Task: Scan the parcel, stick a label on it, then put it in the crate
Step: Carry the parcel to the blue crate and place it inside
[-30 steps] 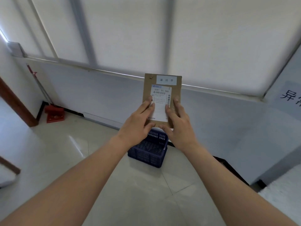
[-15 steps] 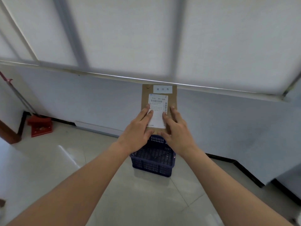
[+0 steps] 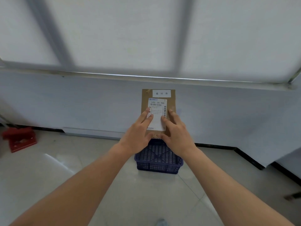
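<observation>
The parcel (image 3: 158, 110), a flat brown cardboard envelope, is held out at arm's length in the air, its face toward the camera and its lower edge above the dark blue crate (image 3: 158, 160) on the floor below. A small white label (image 3: 161, 93) sits at its top edge and a larger shipping label (image 3: 157, 114) with barcodes covers the middle. The left hand (image 3: 138, 136) and right hand (image 3: 175, 134) each grasp a lower side of the parcel, fingers spread flat over the front, seemingly to keep the thin piece level and squared over the crate for the drop. Beyond stand the pale wall (image 3: 81, 101) and, far left, a red object (image 3: 21, 139) on the floor. Compared with a second ago, the crate has come nearer and more central under the parcel, and the red object has slid leftward in view.
</observation>
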Motion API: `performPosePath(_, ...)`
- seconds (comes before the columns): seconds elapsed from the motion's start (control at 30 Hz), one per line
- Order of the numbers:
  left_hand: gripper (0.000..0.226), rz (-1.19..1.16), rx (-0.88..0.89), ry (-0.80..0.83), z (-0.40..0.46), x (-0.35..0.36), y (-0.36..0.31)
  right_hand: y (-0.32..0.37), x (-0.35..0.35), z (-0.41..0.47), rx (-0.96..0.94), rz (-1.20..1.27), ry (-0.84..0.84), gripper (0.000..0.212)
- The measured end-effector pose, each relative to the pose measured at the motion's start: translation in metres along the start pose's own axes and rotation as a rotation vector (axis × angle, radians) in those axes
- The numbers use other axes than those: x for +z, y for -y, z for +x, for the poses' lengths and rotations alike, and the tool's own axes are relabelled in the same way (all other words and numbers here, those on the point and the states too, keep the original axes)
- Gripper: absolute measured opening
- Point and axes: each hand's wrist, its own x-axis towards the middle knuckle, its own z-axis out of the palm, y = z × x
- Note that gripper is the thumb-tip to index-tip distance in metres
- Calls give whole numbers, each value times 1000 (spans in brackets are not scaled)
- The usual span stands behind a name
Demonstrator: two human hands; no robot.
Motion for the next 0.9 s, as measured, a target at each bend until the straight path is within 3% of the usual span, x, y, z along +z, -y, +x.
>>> performPosePath(0.53, 78, -51, -162, 191, 118, 68, 152, -61, 120, 167, 117, 93, 169, 79)
performPosePath(0.9, 78, -128, -140, 348, 169, 126, 247, -95, 196, 227, 288, 149, 227, 82)
